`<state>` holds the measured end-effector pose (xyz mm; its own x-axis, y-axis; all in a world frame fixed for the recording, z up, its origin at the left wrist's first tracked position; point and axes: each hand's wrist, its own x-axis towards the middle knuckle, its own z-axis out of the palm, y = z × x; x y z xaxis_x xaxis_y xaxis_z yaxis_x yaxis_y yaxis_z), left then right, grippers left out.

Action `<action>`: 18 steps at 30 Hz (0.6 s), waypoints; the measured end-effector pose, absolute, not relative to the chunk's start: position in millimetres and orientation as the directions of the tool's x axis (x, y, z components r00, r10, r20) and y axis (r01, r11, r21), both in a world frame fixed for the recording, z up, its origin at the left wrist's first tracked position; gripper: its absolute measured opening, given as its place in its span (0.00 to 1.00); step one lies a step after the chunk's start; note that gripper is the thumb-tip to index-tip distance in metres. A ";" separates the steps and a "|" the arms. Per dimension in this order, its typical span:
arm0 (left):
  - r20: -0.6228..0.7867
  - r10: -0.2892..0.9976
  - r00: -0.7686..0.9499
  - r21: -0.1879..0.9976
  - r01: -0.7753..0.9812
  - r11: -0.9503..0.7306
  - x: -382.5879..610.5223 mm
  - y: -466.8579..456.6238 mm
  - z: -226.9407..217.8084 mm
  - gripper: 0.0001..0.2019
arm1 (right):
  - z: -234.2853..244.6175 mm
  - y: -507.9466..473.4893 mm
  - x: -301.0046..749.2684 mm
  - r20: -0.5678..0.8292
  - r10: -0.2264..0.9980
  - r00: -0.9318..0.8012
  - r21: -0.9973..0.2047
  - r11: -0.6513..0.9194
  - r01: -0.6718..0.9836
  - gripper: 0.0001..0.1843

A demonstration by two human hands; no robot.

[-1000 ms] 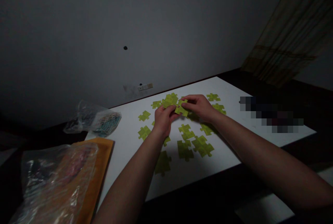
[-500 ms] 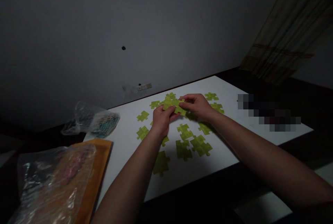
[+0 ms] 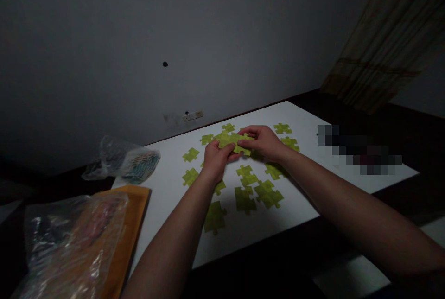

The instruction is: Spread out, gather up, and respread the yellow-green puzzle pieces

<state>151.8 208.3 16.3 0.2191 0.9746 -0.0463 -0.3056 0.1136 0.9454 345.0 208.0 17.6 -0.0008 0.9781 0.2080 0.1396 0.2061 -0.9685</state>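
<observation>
Above the white table [image 3: 167,211], both my hands grip yellow-green jigsaw puzzle pieces [image 3: 236,141] held up together. My left hand [image 3: 216,157] is closed at their left side, thumb on top. From the right, my right hand [image 3: 262,143] pinches them with its thumb on the upper face. Whether the held pieces are fully interlocked I cannot tell. Several more puzzle pieces of the same colour lie around below, such as one piece [image 3: 214,218] near the front, a joined-looking cluster [image 3: 268,194] and a piece [image 3: 191,155] at the left. My hands and forearms partly cover others.
At the left, a clear plastic bag [image 3: 69,243] lies over an orange-brown envelope [image 3: 137,201]. Behind it rests another clear bag [image 3: 139,164] with something teal inside. A blurred-out patch [image 3: 361,150] covers the table's right part. A wall [image 3: 243,48] stands behind.
My right thumb and the held pieces have shifted slightly, with the right-hand side of the pieces turned a little to the right. The loose pieces on the table stay put.
</observation>
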 end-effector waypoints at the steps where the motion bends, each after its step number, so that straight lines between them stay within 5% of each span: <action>1: -0.042 0.974 0.221 0.946 -0.306 0.110 151.8 208.0 16.3 0.16 | 17.8 207.9 345.0 0.209 0.978 0.003 -0.967 0.207 0.146 0.18; 18: -0.024 0.966 0.256 0.934 -0.339 0.113 151.9 206.2 17.7 0.18 | 15.8 207.5 343.4 0.158 0.987 0.008 -0.987 0.158 0.017 0.22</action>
<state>151.9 206.2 17.7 0.2558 0.9664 -0.0241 -0.3389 0.1130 0.9340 343.4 207.5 15.8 0.0081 0.9874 0.1577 0.0167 0.1576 -0.9874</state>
